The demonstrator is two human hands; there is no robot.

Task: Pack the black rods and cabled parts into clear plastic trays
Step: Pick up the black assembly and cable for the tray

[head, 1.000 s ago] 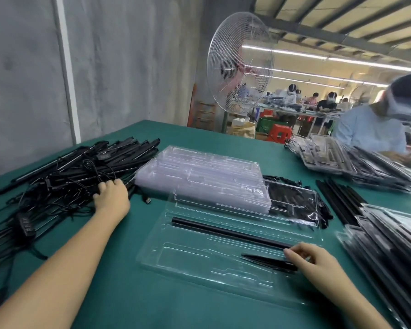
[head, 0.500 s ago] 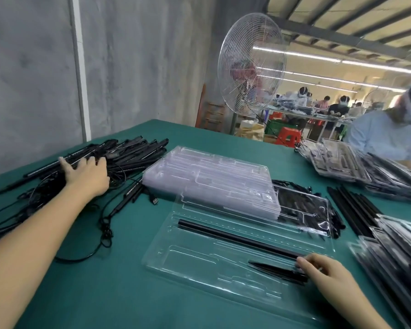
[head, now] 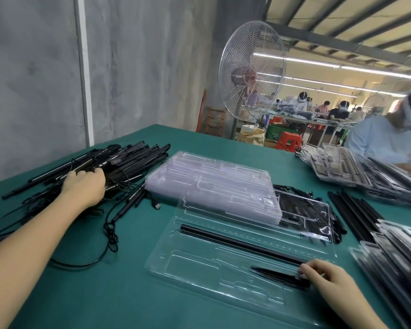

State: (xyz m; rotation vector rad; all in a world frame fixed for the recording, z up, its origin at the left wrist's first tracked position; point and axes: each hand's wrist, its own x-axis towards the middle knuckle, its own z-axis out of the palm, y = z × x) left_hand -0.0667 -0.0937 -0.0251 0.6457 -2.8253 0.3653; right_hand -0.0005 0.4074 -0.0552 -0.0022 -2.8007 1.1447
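A clear plastic tray [head: 199, 264] lies open in front of me on the green table. One long black rod [head: 242, 244] sits in its upper groove. My right hand [head: 325, 279] pinches the right end of a short tapered black part [head: 278, 274] lying in the tray. My left hand [head: 84, 186] is on the pile of black cabled rods [head: 124, 157] at the left, fingers curled into it around a rod; the fingertips are hidden. One cabled rod [head: 128, 207] lies loose beside the pile.
A stack of empty clear trays [head: 211, 179] stands behind the open tray. Bare black rods [head: 356, 214] and filled trays [head: 394, 257] lie at the right. Another person [head: 384, 143] works at the far right behind more trays [head: 337, 167]. A standing fan [head: 252, 74] is beyond the table.
My left hand reached deeper into the pile and its fingers curled in. A cabled rod slid out of the pile onto the table. My right hand stayed on the short part.
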